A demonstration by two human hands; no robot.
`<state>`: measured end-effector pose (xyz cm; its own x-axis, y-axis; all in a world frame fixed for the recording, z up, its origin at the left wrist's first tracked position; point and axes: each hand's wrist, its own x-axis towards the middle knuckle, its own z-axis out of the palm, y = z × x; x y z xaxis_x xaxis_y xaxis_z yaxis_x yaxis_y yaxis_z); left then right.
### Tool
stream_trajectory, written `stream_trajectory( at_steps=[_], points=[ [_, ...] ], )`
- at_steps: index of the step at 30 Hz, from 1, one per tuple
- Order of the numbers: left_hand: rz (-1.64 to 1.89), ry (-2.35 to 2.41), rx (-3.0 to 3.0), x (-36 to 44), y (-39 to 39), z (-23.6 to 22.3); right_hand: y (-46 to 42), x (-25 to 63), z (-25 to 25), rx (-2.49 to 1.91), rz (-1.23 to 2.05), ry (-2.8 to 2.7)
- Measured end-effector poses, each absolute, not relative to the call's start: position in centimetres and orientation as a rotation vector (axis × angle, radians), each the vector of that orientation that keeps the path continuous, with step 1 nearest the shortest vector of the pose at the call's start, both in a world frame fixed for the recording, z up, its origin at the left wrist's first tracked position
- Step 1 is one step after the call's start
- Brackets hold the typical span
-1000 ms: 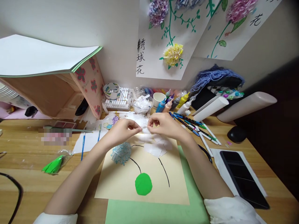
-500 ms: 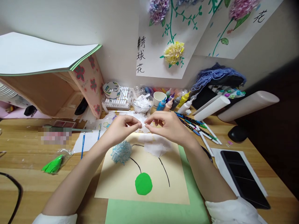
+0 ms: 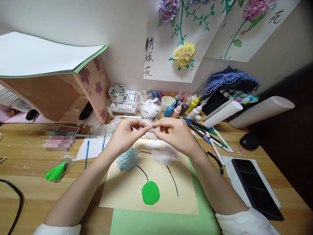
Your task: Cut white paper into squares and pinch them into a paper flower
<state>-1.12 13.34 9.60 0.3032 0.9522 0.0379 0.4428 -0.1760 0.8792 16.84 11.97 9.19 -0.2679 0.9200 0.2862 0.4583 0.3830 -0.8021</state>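
Note:
My left hand (image 3: 126,134) and my right hand (image 3: 174,132) meet fingertip to fingertip above the desk, both pinched on a small piece of white tissue paper (image 3: 149,128). Below them lies a cream sheet (image 3: 156,192) with black drawn stems, a green painted circle (image 3: 150,193) and a blue-white tissue flower (image 3: 127,159). A pile of white tissue pieces (image 3: 163,154) rests on the sheet's top edge, just under my right hand.
Markers (image 3: 206,132) lie scattered to the right, paint bottles (image 3: 181,107), a white cup (image 3: 167,102) and a bowl of tissue (image 3: 149,109) stand behind. A black tablet (image 3: 256,187) lies at the right. Paintbrushes (image 3: 86,153) and a green bagged item (image 3: 56,172) lie at the left.
My hands have drawn closer together and risen slightly, the fingertips now touching over the tissue piece. The view has shifted a little.

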Motion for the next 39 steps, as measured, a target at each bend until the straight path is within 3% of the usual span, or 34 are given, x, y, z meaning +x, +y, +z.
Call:
stream_trajectory(
  at_steps=[12, 27, 39],
  points=[
    [1.118, 1.449, 2.035, -0.6, 12.6, 9.1, 12.1, 15.5, 8.6, -1.195, 1.129, -1.488],
    [1.176, 1.571, 2.432, -0.1, 11.7, 8.7, 12.1, 15.0, 8.2, -1.194, 1.159, -1.366],
    [1.212, 1.477, 2.262, -0.1, 11.7, 9.3, 12.5, 15.4, 8.2, -1.215, 1.164, -1.339]
  ],
)
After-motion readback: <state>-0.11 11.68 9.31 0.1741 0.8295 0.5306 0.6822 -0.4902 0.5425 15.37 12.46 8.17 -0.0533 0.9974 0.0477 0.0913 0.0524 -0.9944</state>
